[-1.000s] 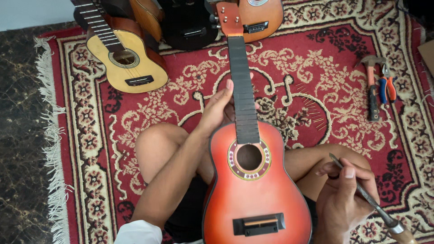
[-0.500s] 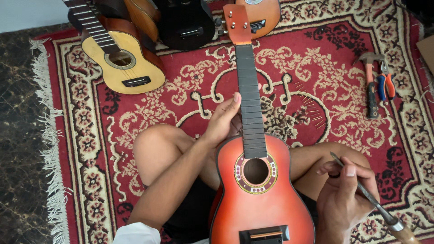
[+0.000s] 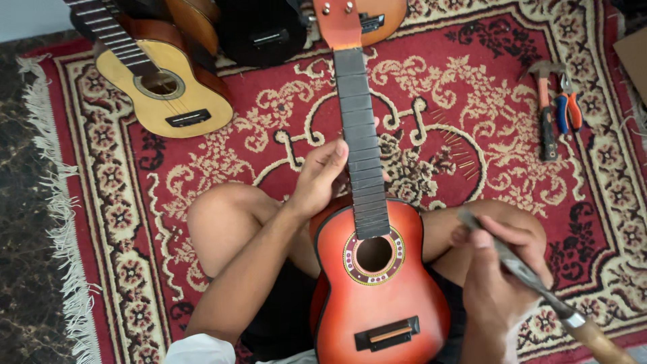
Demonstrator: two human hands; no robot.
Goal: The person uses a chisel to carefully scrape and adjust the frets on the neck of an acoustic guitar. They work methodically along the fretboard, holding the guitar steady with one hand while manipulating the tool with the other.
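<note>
A small red-orange sunburst guitar (image 3: 377, 290) without strings lies across my crossed legs, its dark fretboard (image 3: 360, 148) pointing away toward the headstock (image 3: 339, 20). My left hand (image 3: 318, 178) grips the neck from the left, just above the body. My right hand (image 3: 499, 273) rests by my right knee and holds a slim metal tool (image 3: 532, 276) with a wooden handle, its tip pointing up-left, clear of the guitar.
I sit on a red patterned rug (image 3: 472, 101). A yellow small guitar (image 3: 162, 91) lies at the upper left beside darker instruments (image 3: 259, 30). A hammer and pliers (image 3: 556, 108) lie at the upper right. Dark marble floor (image 3: 27, 222) borders the rug on the left.
The guitar has slid toward me, so more of its neck and headstock shows. My left hand stayed on the neck. My right hand with the tool barely moved.
</note>
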